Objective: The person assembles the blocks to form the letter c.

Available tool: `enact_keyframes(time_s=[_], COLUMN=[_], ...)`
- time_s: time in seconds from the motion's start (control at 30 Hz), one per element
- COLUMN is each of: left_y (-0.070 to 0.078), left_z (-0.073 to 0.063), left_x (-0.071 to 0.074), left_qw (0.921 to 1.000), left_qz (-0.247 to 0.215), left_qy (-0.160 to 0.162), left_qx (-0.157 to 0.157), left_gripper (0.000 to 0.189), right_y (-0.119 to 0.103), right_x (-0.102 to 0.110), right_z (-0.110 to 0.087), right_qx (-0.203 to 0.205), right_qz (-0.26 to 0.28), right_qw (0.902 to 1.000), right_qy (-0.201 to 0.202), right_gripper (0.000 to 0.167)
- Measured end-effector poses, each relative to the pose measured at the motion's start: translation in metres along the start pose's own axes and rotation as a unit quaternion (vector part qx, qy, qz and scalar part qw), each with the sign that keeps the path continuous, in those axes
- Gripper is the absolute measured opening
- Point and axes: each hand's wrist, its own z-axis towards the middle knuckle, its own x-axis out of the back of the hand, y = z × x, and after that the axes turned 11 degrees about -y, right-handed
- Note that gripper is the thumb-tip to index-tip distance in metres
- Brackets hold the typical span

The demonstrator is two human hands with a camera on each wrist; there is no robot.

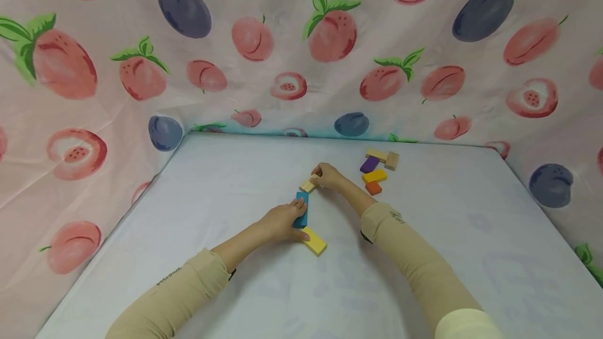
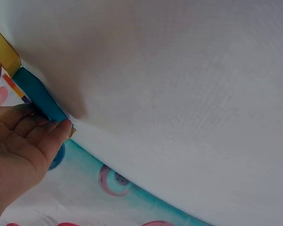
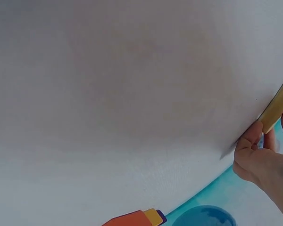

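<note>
Three rectangular blocks lie end to end on the white table in the head view: a yellow block (image 1: 315, 241), a blue block (image 1: 302, 218) and a plain wooden block (image 1: 308, 185). My left hand (image 1: 281, 221) rests its fingers on the blue block, and its thumb touches the yellow block's near-left end. In the left wrist view those fingers lie fairly straight along the blue block (image 2: 40, 94). My right hand (image 1: 330, 177) pinches the far end of the wooden block between thumb and fingers; the right wrist view shows this grip on the wooden block (image 3: 276, 110).
To the right, further back, sits a loose group: an orange block (image 1: 373, 188), a yellow-orange block (image 1: 375, 176), a purple block (image 1: 369, 165) and two plain wooden blocks (image 1: 392, 160). A fruit-patterned cloth (image 1: 287, 41) stands behind the table and along its sides.
</note>
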Motion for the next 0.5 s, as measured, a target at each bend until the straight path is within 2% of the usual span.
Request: enact_keyframes(time_s=[0.1, 0.13, 0.17, 0.2, 0.23, 0.3, 0.33, 0.37, 0.43, 0.5], left_y=[0.001, 0.001, 0.001, 0.001, 0.001, 0.001, 0.001, 0.000, 0.000, 0.001], left_z=[0.000, 0.000, 0.000, 0.000, 0.000, 0.000, 0.000, 0.000, -0.001, -0.001], left_x=[0.001, 0.001, 0.001, 0.001, 0.001, 0.000, 0.000, 0.000, 0.000, 0.000], left_qw=[1.0000, 1.0000, 1.0000, 1.0000, 1.0000, 1.0000, 1.0000, 1.0000, 1.0000, 1.0000], left_qz=[0.000, 0.001, 0.000, 0.000, 0.000, 0.001, 0.001, 0.002, 0.001, 0.000], left_qy=[0.001, 0.001, 0.001, 0.000, 0.001, 0.002, 0.002, 0.003, 0.005, 0.006], left_qx=[-0.001, -0.001, -0.002, -0.001, -0.002, -0.001, 0.000, 0.000, -0.001, -0.001], left_gripper=[0.083, 0.083, 0.083, 0.083, 0.083, 0.083, 0.083, 0.083, 0.082, 0.082], right_y=[0.056, 0.045, 0.056, 0.053, 0.037, 0.032, 0.027, 0.038, 0.041, 0.038], right_x=[-0.004, -0.003, -0.003, -0.002, 0.000, 0.000, 0.000, 0.000, -0.001, -0.001], right_z=[0.052, 0.041, 0.052, 0.051, 0.035, 0.030, 0.026, 0.036, 0.037, 0.035], right_qx=[0.024, 0.033, 0.026, 0.019, 0.025, 0.038, 0.028, 0.028, 0.047, 0.033], right_qz=[-0.008, -0.012, -0.010, -0.007, -0.007, -0.007, -0.004, 0.001, -0.008, -0.004], right_qw=[0.9997, 0.9994, 0.9996, 0.9998, 0.9997, 0.9992, 0.9995, 0.9994, 0.9988, 0.9993], right_qy=[0.006, 0.006, 0.001, -0.007, -0.005, -0.006, -0.014, -0.020, -0.008, -0.016], right_gripper=[0.037, 0.035, 0.037, 0.038, 0.037, 0.038, 0.039, 0.041, 0.040, 0.040])
